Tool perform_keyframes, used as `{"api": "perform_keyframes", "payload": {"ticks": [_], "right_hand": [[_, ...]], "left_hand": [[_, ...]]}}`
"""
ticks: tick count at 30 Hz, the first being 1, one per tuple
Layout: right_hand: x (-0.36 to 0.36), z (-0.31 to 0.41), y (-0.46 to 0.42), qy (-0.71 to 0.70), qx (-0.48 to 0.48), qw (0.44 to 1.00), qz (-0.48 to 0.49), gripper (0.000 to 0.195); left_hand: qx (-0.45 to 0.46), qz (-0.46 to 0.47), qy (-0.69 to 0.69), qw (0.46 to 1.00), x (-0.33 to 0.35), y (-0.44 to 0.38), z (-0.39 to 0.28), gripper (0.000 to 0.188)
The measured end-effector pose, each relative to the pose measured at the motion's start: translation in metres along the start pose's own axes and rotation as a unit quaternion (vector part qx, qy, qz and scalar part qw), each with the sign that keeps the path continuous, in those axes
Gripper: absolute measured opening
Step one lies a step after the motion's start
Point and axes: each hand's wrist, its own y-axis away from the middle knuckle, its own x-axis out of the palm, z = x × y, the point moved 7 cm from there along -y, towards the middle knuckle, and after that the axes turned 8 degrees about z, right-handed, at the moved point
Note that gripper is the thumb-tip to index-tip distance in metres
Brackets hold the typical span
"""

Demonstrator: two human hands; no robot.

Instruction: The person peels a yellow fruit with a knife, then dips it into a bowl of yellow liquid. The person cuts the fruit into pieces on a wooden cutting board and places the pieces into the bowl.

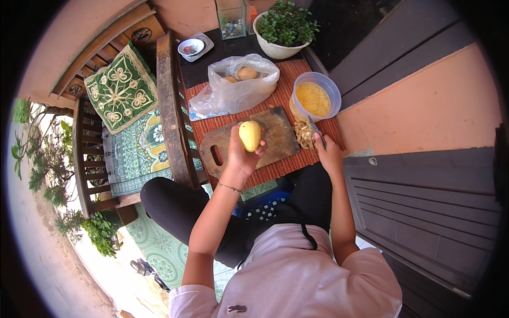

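A peeled yellow potato [250,136] rests in my left hand [241,156], raised over the wooden cutting board [278,135]. My right hand [329,154] grips a small knife [313,125], its blade pointing up and away from me. Beneath and beside the knife lies a heap of brown peelings [304,135]. Just beyond them stands a clear plastic tub [336,95] holding pale yellow shreds [313,99] that look wet. Behind the board, a translucent plastic bag [246,95] gapes, with several unpeeled potatoes [247,73] inside.
An orange-red woven mat [274,171] covers the near tabletop. At the back are a potted plant [284,30], a glass tank [232,24] and a white dish [191,47] on a small scale. A wooden bench [171,107] borders the left, a wall [421,103] the right.
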Motion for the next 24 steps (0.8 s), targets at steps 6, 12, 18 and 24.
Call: {"api": "perform_keyframes", "payload": {"ticks": [6,12,18,24], "right_hand": [[0.016,0.017,0.014,-0.178,-0.082,0.973,0.123,0.028],[0.013,0.105,0.060,-0.360,-0.086,0.888,0.273,0.028],[0.018,0.138,0.075,-0.327,-0.126,0.903,0.247,0.029],[0.014,0.151,0.077,-0.254,-0.197,0.931,0.171,0.030]], "left_hand": [[0.050,-0.021,-0.034,0.998,0.014,0.004,-0.002,0.036],[0.099,-0.050,-0.142,0.984,0.021,0.011,-0.012,0.038],[0.167,-0.050,-0.163,0.971,0.037,0.023,-0.018,0.034],[0.187,-0.011,-0.108,0.976,0.040,0.023,-0.017,0.028]]}}
